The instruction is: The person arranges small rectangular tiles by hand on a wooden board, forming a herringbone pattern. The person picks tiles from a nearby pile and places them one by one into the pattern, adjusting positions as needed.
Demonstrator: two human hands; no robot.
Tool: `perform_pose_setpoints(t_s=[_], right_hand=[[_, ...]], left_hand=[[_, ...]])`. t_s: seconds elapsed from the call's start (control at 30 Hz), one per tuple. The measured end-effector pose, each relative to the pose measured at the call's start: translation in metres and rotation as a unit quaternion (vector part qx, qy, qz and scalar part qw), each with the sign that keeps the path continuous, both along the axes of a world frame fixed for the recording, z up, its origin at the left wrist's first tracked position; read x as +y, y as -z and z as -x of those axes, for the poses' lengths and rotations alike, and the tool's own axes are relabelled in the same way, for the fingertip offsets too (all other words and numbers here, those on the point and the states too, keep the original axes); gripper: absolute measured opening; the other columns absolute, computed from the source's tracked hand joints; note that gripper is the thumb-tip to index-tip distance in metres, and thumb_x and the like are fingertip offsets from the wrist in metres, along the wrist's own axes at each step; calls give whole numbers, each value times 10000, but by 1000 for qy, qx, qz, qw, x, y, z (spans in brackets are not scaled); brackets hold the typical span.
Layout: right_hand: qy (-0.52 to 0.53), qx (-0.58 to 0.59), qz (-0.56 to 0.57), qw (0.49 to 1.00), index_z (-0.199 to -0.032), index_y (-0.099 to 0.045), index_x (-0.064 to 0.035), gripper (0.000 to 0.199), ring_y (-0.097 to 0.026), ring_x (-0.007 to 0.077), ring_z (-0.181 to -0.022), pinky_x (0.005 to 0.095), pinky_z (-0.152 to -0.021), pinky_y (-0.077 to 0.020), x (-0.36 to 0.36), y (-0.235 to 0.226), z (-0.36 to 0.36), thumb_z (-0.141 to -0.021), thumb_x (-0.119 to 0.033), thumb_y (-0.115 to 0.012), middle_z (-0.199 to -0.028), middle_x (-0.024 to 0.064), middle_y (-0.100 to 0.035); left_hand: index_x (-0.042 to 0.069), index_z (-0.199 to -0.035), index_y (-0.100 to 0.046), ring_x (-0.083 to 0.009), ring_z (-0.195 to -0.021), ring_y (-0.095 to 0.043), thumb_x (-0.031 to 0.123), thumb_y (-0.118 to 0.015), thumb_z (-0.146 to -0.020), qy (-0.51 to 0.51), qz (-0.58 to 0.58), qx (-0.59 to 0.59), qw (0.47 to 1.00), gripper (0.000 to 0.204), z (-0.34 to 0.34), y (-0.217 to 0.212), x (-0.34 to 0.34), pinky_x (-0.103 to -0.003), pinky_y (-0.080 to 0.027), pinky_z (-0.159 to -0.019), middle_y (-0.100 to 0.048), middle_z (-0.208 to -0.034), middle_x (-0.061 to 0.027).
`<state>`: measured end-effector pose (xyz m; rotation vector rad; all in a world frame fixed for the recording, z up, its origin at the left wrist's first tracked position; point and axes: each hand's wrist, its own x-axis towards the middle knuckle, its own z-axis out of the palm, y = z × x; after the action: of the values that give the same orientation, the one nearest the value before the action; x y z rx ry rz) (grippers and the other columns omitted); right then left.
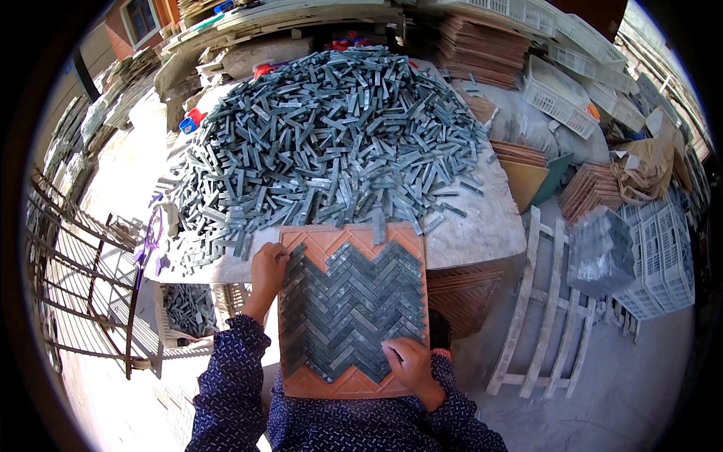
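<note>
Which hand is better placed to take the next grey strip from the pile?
Probably the left hand. It rests at the upper left corner of the orange tray, right beside the grey strip pile. The right hand presses on strips near the tray's lower edge, farther away.

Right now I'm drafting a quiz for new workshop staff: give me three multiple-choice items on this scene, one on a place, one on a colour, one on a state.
1. Where does the big pile of grey strips lie?
A. On the table beyond the tray
B. In a white crate
C. On the floor by the ladder

2. What colour is the mould tray?
A. White
B. Orange
C. Blue

3. How far is the tray's herringbone pattern filled?
A. Bare
B. Mostly filled, orange showing at top and bottom
C. Fully covered

Answers:
1 A: the heap covers the table above the tray.
2 B: its bare zigzag ends are orange.
3 B: grey pieces fill the middle between the left hand and right hand.
</note>
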<state>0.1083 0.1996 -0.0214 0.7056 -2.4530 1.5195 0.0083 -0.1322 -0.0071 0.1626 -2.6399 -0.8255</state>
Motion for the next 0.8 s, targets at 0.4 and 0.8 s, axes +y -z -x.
perform_pose_setpoints(t_s=[0.4,0.8], right_hand=[[-2,-27,-6,1000,-899,-657,-24,113,-655,281,-725,344,-617,-511,1,-3,-1,-789,-32,-679,-838,125,-674],[-3,-19,7,1000,-893,-662,-30,117,-658,277,-720,340,-607,-511,2,-1,1,-779,-37,-688,-837,124,-677]], left_hand=[[25,-888,-508,-335,-807,-573,234,-756,-725,-43,82,-35,995,363,87,-9,16,-418,-448,-670,-580,-842,-139],[-5,-904,-670,-309,-700,-616,100,-645,-810,121,-13,-72,990,144,36,-36,-11,-351,-474,-641,-639,-769,-153]])
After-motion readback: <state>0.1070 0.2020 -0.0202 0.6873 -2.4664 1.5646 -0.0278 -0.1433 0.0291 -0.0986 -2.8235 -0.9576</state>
